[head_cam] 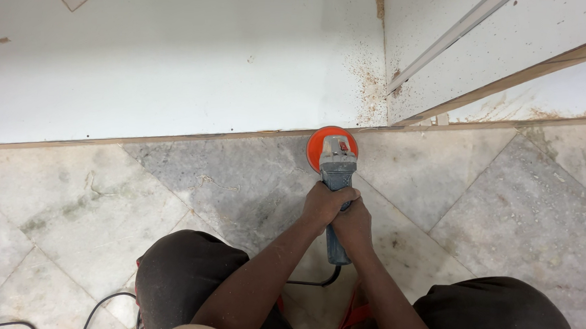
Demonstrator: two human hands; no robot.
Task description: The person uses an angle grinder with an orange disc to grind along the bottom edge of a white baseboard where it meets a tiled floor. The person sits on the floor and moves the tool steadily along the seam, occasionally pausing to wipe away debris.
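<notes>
Both forearms reach forward between the knees, the left hand point(323, 205) and right hand point(353, 228) clasped around the angle grinder point(337, 181), whose orange disc point(320, 146) meets the white panel's wooden edge point(172, 137).

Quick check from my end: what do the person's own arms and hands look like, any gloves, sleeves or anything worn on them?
Both the left hand and the right hand are bare, with no gloves, rings or watch in view. The forearms are bare too, with no sleeves showing up to the bottom edge of the picture. Pale dust speckles the left forearm.
</notes>
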